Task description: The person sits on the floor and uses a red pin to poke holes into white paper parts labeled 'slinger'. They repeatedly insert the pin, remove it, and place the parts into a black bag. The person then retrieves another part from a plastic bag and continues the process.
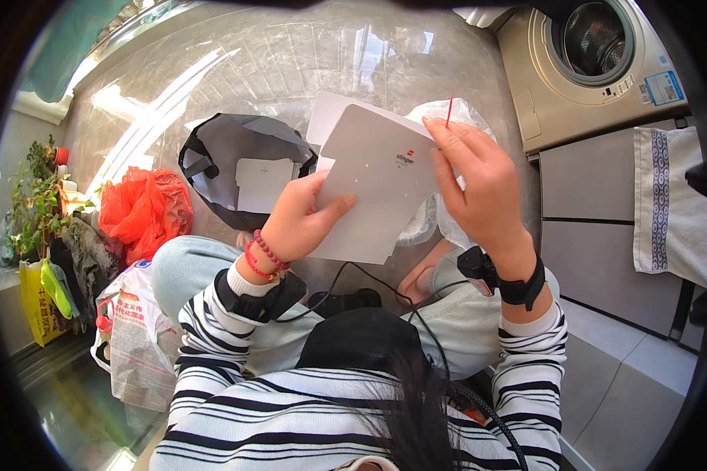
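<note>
A flat, folded white cardboard piece (373,184) with a small red and dark print is held up before me, a paler panel showing behind its upper left. My left hand (298,220) grips its left side, thumb across the front. At the upper right corner, the fingers of my right hand (475,173) close on the cardboard's edge. A thin red strip (449,111) sticks up by those fingertips; whether they grip it is unclear. Beyond my left hand stands an open grey bag (212,141) with black handles, holding similar white cardboard pieces (263,184).
Clear plastic bags (452,224) lie behind my right hand. To the left are a red plastic bag (149,208), a white printed bag (137,330) and potted plants (35,188). A washing machine (589,71) and grey cabinets (585,184) line the right. Black cables (416,314) cross my lap.
</note>
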### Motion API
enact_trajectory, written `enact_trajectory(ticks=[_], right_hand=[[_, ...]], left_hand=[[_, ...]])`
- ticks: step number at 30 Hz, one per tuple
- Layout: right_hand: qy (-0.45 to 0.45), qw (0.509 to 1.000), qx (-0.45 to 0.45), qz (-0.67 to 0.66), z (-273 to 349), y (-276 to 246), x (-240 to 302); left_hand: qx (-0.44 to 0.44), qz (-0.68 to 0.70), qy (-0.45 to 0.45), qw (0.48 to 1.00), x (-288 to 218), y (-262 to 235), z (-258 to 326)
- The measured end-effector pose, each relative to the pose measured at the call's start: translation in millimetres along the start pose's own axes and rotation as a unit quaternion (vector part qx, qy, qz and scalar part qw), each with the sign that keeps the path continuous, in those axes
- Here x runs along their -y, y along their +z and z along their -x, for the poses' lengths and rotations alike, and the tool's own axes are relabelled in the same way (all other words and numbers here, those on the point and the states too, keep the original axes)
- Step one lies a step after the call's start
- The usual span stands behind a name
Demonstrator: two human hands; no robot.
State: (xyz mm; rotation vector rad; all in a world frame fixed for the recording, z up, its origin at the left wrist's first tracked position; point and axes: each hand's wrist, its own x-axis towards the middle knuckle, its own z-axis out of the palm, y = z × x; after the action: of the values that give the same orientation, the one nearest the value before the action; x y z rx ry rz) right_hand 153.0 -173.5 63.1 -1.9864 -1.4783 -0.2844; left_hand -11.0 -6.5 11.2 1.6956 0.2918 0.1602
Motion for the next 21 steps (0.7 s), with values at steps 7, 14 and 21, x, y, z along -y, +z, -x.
enact_trajectory(ticks=[7,14,21], right_hand=[[-0.04,0.995,-0.001,0.087,3,14,7],[-0.042,0.997,-0.03,0.056,2,9,9],[-0.009,0.999,0.01,-0.049,4,6,-2]], left_hand=[[-0.003,0.038,-0.032,0.999,2,-2,-2],[-0.01,0.044,-0.03,0.999,4,-2,-2],[-0.023,-0.064,0.002,0.998,13,1,-2]])
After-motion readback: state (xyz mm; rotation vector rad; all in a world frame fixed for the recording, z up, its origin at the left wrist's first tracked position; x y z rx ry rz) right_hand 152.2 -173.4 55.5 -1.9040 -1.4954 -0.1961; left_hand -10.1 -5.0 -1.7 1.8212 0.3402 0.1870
